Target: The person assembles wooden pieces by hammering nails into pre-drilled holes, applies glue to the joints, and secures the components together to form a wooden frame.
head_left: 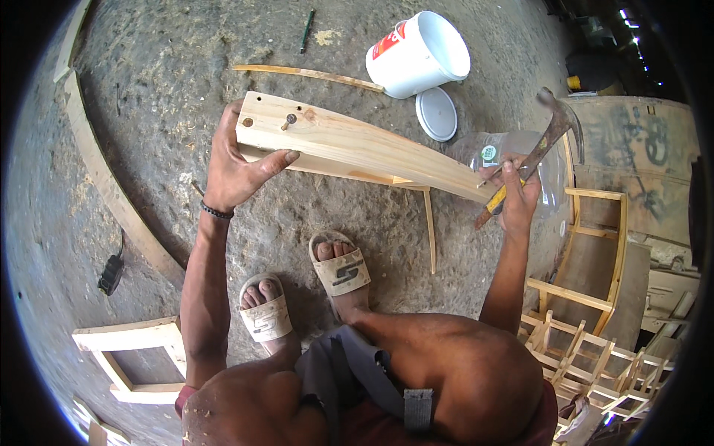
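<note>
A pale wooden frame (364, 145), with a broad plank facing up, is held raised over the floor, slanting down to the right. My left hand (239, 169) is closed round its left end, thumb on the lower edge. Near that end a nail (288, 121) stands partly out of the plank, beside dark holes. At the right end, my right hand (518, 199) grips a claw hammer (549, 141) by its worn yellow handle, the head pointing up and away. A thin nail-like piece shows at its fingertips; its hold is partly hidden.
A white bucket (428, 59), its lid (436, 114) and a clear plastic bottle (550, 167) stand or lie beyond the frame. Wooden strips (312, 73) lie on the rough floor. Small wooden frames (126, 338) are at left; more stacked frames (595, 349) crowd the right.
</note>
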### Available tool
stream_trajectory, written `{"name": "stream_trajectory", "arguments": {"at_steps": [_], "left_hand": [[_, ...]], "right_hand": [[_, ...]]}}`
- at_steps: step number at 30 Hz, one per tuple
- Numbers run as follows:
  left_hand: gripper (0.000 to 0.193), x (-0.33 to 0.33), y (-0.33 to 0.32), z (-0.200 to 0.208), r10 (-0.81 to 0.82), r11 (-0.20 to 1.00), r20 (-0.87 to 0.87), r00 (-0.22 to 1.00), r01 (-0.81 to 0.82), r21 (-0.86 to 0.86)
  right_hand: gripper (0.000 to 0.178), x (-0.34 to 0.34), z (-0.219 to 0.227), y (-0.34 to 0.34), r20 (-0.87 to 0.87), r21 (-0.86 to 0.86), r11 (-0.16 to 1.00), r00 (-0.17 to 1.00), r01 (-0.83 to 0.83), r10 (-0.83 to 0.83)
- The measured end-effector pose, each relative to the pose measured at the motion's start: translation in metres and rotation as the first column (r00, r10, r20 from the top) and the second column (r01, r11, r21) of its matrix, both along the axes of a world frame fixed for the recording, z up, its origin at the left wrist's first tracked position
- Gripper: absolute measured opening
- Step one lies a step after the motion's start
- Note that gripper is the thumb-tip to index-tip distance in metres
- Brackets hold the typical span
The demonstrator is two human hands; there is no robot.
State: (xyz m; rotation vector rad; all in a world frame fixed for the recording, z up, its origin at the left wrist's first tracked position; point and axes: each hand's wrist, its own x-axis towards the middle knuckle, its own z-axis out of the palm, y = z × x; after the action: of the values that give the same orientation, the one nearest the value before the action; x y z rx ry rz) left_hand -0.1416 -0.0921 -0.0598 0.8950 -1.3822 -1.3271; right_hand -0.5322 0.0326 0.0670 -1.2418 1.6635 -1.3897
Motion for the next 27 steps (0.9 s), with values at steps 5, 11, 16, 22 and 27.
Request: {"name": "stream_trajectory", "arguments": {"at_steps": [5,11,16,22,27], "left_hand": [[0.073,-0.002,0.001,0.003,0.019,1.000,-0.008,1.000,-0.019,0.010],[0.074,0.000,0.003,0.002,0.015,1.000,-0.002,1.000,-0.014,0.023],[0.075,-0.001,0.003,0.003,0.020,0.999,-0.014,1.000,-0.019,0.049],[0.073,-0.001,0.006,0.003,0.031,0.998,-0.022,0.999,-0.030,0.047],[0.072,-0.002,0.005,0.002,0.015,0.999,-0.002,1.000,-0.015,0.035]], "right_hand": [[0.011,-0.005,-0.007,0.000,0.030,-0.030,0.999,0.999,-0.017,0.018],[0.021,-0.008,-0.007,0.010,-0.136,0.059,0.997,0.990,0.054,-0.046],[0.019,-0.022,-0.007,0.030,-0.369,0.137,0.983,0.927,0.120,-0.061],[0.022,-0.004,0.002,0.032,-0.356,0.211,0.965,0.932,0.154,-0.071],[0.019,-0.003,0.003,0.030,-0.489,0.220,0.960,0.871,0.174,-0.046]]}}
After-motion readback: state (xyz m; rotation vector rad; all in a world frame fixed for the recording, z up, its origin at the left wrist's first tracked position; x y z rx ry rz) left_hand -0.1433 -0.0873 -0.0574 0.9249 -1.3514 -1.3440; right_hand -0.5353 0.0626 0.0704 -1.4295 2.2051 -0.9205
